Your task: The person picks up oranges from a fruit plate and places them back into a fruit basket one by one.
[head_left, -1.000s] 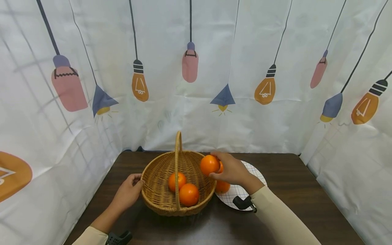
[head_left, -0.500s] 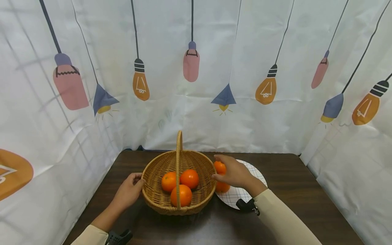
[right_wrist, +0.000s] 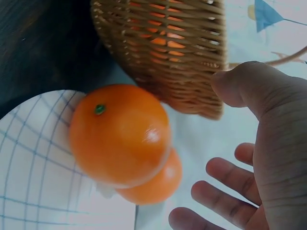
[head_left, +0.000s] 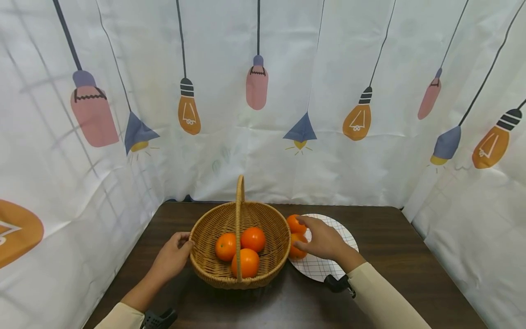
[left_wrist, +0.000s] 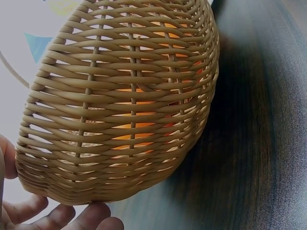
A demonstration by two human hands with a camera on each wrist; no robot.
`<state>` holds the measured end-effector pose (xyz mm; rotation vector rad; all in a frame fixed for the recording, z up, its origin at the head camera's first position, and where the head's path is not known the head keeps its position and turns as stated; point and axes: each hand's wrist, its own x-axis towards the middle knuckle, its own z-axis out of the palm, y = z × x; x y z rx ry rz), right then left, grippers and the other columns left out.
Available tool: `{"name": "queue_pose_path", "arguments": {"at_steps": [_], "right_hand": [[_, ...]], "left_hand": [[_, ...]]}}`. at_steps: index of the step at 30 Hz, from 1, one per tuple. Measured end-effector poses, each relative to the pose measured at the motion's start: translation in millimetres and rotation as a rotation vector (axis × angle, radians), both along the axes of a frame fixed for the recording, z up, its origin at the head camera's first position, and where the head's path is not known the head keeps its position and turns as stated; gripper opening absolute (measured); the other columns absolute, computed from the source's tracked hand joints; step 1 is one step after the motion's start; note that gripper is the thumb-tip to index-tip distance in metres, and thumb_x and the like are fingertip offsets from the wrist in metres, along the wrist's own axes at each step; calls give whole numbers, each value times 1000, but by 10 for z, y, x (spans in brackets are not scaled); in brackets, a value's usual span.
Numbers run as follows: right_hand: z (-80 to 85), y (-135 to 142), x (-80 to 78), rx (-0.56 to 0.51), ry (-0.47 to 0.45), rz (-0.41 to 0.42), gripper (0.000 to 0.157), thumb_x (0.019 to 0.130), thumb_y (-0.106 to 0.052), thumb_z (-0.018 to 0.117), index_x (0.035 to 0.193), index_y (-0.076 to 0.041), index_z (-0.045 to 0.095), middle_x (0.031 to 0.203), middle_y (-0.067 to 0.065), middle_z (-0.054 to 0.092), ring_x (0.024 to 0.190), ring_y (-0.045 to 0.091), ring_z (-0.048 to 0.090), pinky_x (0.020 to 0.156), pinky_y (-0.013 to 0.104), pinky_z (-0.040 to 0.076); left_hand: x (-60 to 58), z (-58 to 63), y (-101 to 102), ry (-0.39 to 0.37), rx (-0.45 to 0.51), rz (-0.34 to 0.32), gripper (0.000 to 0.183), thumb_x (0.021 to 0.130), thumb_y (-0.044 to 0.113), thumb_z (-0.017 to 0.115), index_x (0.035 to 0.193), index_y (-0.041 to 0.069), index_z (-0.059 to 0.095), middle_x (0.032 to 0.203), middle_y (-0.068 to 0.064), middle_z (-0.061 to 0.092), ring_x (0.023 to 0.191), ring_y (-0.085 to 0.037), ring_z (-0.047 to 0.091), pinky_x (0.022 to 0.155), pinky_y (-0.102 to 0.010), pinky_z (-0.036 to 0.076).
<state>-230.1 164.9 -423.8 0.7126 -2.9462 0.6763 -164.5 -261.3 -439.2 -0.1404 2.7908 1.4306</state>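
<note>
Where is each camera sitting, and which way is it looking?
Head: sits on the person's head, looking forward and down at the basket, oranges and plate; left hand, right hand and sleeves show.
Left wrist: sits on that wrist, looking at the basket's woven side; left fingers show.
Right wrist: sits on that wrist, looking at two oranges, plate and basket; right fingers show.
Head and right wrist both see the plate.

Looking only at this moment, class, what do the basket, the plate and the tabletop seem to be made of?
Basket: probably rattan, or a plastic imitation, slightly glossy; woven strands show.
Plate: perhaps ceramic or plastic, the look leaves it open; smooth white with thin blue lines.
Tabletop: wood or wood-look laminate, softly shiny, with streaky dark grain.
</note>
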Motion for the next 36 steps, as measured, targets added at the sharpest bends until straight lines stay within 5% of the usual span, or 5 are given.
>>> {"name": "queue_pose_path", "arguments": {"at_steps": [8, 36], "right_hand": [[-106, 92, 37, 7, -12, -26, 75, 88, -49, 78, 149, -13, 54, 145, 6, 56, 132, 30, 53, 98, 55, 48], [-425, 126, 6, 40, -18, -41, 80, 77, -44, 87, 145, -15, 57, 140, 7, 59, 124, 29, 58, 91, 53, 53]], "left_hand": [[-7, -4, -6, -1, -1, -3, 50, 109, 26, 47, 145, -7, 41, 128, -24, 55, 105, -29, 61, 77, -39, 53], [2, -11, -8, -2, -10, 2, 51, 108, 28, 47, 145, -7, 42, 129, -24, 55, 107, -30, 60, 79, -39, 53]]}}
